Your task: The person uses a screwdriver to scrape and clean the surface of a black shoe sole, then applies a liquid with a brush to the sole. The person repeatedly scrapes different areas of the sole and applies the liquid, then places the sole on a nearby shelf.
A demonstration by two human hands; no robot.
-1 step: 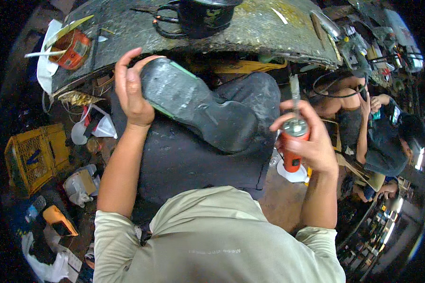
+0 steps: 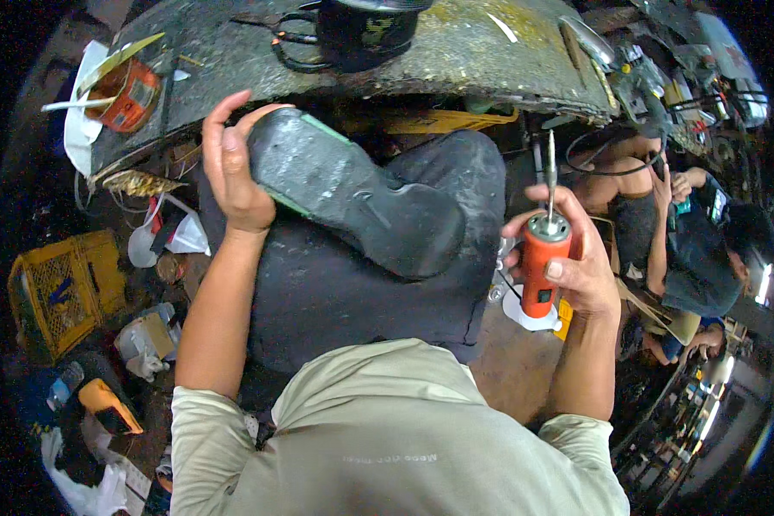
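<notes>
My left hand (image 2: 241, 185) is closed on the upper left end of a black shoe sole (image 2: 361, 202). Green strips run along parts of its edge. Some of this hand's fingers are hidden behind the sole. The sole's other end rests over my dark-trousered lap (image 2: 344, 292). To the right, apart from the sole, my right hand (image 2: 589, 267) grips an orange cylindrical power tool (image 2: 542, 258). From the grey top of the tool, a slim metal blade (image 2: 551, 168) points up and away from me.
A worn workbench (image 2: 232, 64) stands ahead, bearing a black pot-like container (image 2: 365, 39) and an orange tub (image 2: 129, 99). A yellow crate (image 2: 64, 288) lies at the left among scattered bags and scraps. Another person (image 2: 697, 275) sits at the right. A cable (image 2: 611, 172) loops near that person.
The tool has turned in my right hand: its blade shows slimmer and its orange body shows more. The sole and my left hand have shifted slightly left in the picture.
</notes>
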